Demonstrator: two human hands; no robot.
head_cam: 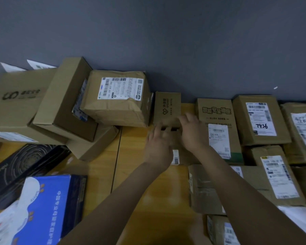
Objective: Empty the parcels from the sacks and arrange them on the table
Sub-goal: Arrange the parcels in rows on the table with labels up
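Brown cardboard parcel (175, 157) lies on the wooden table (131, 191) under both hands. The left hand (157, 145) and right hand (193, 134) press it with outstretched fingers, apparently nudging it against the small logo box (167, 108) to tighten the row.

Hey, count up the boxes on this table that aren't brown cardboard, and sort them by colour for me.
Black box, spiral pattern: 1
Blue-and-white box: 1
Total: 2
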